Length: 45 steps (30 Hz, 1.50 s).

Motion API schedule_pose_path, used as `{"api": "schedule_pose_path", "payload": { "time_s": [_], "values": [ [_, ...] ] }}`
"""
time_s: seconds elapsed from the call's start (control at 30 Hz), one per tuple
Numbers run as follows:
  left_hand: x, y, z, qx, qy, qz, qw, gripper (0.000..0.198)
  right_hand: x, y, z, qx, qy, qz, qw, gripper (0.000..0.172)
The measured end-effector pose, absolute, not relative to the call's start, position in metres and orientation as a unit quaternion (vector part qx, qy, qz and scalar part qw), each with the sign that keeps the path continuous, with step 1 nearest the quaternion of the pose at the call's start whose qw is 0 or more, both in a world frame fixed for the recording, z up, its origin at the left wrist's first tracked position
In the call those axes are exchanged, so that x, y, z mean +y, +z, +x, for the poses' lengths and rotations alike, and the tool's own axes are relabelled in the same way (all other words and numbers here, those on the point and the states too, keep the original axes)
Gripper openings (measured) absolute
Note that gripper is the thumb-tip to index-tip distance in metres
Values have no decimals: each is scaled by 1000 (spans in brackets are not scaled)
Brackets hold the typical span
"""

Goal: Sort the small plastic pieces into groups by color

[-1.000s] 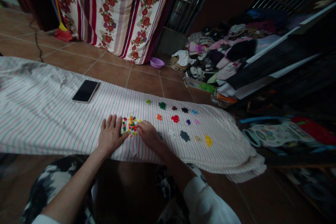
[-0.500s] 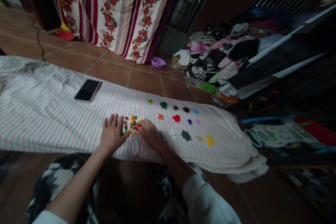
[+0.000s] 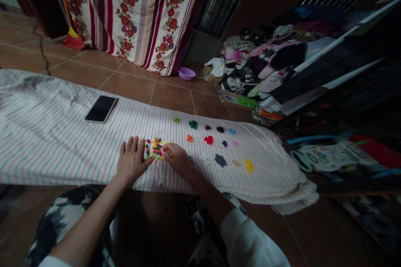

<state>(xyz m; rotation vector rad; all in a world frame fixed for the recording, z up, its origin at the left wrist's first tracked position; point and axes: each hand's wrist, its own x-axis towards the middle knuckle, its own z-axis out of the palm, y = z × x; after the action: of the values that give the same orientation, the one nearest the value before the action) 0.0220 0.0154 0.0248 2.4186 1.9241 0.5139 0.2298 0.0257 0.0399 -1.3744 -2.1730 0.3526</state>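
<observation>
My left hand [image 3: 131,162] lies flat with its fingers spread at the left edge of a patch of small coloured pieces [image 3: 156,147]. These are red, green, yellow, orange and white, close together; what lies under them I cannot make out. At the patch's right edge my right hand [image 3: 178,158] is closed, thumb and fingertips pinched together. Anything in that pinch is too small to name. Right of the hands, little piles sorted by colour sit in rows, among them a red pile [image 3: 208,139], a dark grey pile [image 3: 220,160] and a yellow pile [image 3: 248,165].
Pink-and-grey striped cloth [image 3: 62,142] covers the long surface. A phone [image 3: 101,109] lies on it at the left. Beyond, on the tiled floor, are a purple basin [image 3: 187,74], a red broom [image 3: 74,41] and a heap of clothes [image 3: 263,58]. A floral curtain [image 3: 138,12] hangs behind.
The view has shifted slightly, so most things appear a little further left. Both hands keep their places beside the coloured pieces, the right one still pinched.
</observation>
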Motion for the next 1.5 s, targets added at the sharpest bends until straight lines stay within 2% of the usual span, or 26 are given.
{"api": "schedule_pose_path", "payload": {
  "time_s": [0.3, 0.67, 0.97, 1.2, 1.5],
  "values": [
    [16, 25, 21, 610, 169, 774, 7, 77, 28, 45, 258, -781, 121, -516, 331, 22],
    [17, 23, 20, 614, 160, 773, 6, 79, 32, 53, 337, -684, 94, -618, 377, 21],
    [16, 22, 20, 610, 170, 774, -6, 77, 41, 58, 410, -578, -27, -751, 319, 23],
    [18, 23, 20, 615, 155, 774, -3, 78, 48, 59, 423, -545, 3, -816, 194, 27],
    [17, 25, 21, 616, 150, 774, -11, 77, 54, 52, 423, -555, 7, -815, 164, 27]
  ]
}}
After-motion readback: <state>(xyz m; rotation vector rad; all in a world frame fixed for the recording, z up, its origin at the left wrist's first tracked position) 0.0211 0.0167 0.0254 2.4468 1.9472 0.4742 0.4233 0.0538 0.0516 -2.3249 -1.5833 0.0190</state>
